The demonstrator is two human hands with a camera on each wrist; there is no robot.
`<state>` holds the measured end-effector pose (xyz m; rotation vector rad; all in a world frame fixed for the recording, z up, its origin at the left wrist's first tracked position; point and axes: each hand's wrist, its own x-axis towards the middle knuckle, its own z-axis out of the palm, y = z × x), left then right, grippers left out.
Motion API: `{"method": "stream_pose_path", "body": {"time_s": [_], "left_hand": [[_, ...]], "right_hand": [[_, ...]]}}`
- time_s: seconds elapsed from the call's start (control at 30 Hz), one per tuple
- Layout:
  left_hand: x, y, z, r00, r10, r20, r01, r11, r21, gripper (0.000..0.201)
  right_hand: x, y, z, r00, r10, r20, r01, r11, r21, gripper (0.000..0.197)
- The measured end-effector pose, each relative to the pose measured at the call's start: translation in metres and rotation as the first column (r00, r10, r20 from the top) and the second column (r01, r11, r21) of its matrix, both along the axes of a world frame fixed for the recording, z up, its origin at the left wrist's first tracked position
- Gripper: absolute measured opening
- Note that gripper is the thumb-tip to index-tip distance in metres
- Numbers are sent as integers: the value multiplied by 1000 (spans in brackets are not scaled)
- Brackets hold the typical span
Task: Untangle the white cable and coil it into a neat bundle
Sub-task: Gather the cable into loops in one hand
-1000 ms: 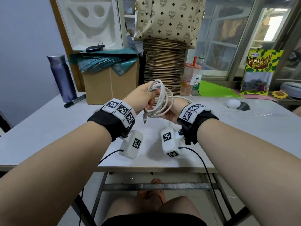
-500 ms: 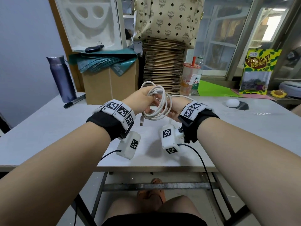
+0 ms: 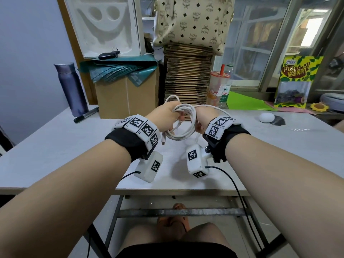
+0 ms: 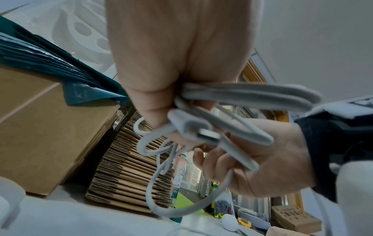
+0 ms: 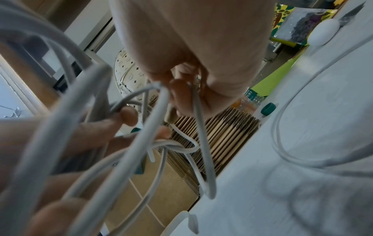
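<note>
The white cable point(image 3: 183, 125) is gathered in several loops, held up above the grey table point(image 3: 55, 146) between both hands. My left hand point(image 3: 163, 116) grips the top of the loops in a fist point(image 4: 157, 89), and one plug end point(image 3: 163, 140) hangs below it. My right hand point(image 3: 202, 118) holds the loops' right side, its fingers pinching a strand point(image 5: 193, 99). A loose length of cable point(image 5: 282, 127) trails from the right hand down onto the table. The plug's metal tip point(image 4: 207, 135) shows close up in the left wrist view.
Behind the hands stand a cardboard box point(image 3: 126, 95), a stack of flat cardboard point(image 3: 188, 77), a drink cup point(image 3: 218, 86) and a bottle. A purple flask point(image 3: 71, 88) and a marker point(image 3: 85, 115) lie far left. A small white object point(image 3: 266, 117) sits far right.
Both hands have sunk a little and drawn closer together, and the bundle of loops has tightened between them. The dangling plug end has swung slightly left.
</note>
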<state>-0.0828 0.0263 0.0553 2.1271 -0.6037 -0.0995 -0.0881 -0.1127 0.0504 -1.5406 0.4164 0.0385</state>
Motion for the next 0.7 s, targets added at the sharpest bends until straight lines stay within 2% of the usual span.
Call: {"method": "stream_pose_path", "body": {"time_s": [0.1,0.2,0.27,0.37,0.43,0.6,0.7], "left_hand": [[3,-2,-2,999,41,29,-44,994,96,18],[7,0,-5,994,108,26,-110,988,107,25],[6,2,-2,990,125,61,-135,971,197,23],[1,3,3,980,119,158,-172,909,379,22],[2,4,2,971,129,202,-206,881,426,20],[7,6,-3,964,161,211,-246,841,482,20],[6,6,-3,958,184,222,-268,852,449,22]], "right_hand": [[-1,-2,-3,997,37,73,-27,990,-136,24],[1,-3,-7,987,21,160,2,990,-142,24],[0,4,-3,982,8,191,15,993,-118,21],[1,11,0,989,4,149,-32,983,183,29],[-1,13,1,987,24,161,-68,959,277,30],[-6,19,10,988,98,122,-115,983,140,28],[-5,19,6,988,31,152,-41,997,64,27]]}}
